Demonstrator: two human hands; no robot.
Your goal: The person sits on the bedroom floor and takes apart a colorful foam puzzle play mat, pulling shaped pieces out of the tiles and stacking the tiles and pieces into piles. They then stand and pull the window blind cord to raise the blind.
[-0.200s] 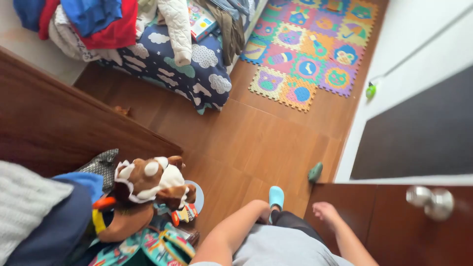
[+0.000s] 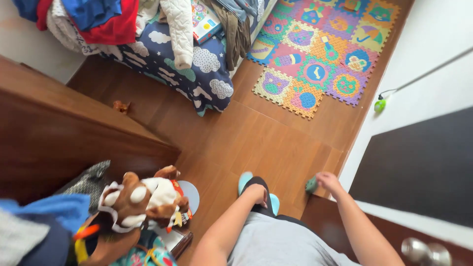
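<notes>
My left hand (image 2: 257,193) hangs in front of my dark trouser leg with its fingers curled and nothing in it. My right hand (image 2: 329,181) reaches forward low, fingers curled, also empty. It is close beside a small green object (image 2: 311,185) on the wooden floor, by the corner of a brown door (image 2: 335,221). Whether it touches that object I cannot tell. Light blue slippers (image 2: 244,180) show under my legs.
A brown and white plush dog (image 2: 143,197) lies on a pile of toys and cloth at lower left, beside a dark wooden board (image 2: 74,133). A cloud-patterned bed (image 2: 207,74) heaped with clothes and a colourful foam puzzle mat (image 2: 315,59) lie ahead. A round door knob (image 2: 423,252) is at lower right.
My right hand has moved forward, toward the green object. The view has shifted slightly, so the door knob sits lower in the picture.
</notes>
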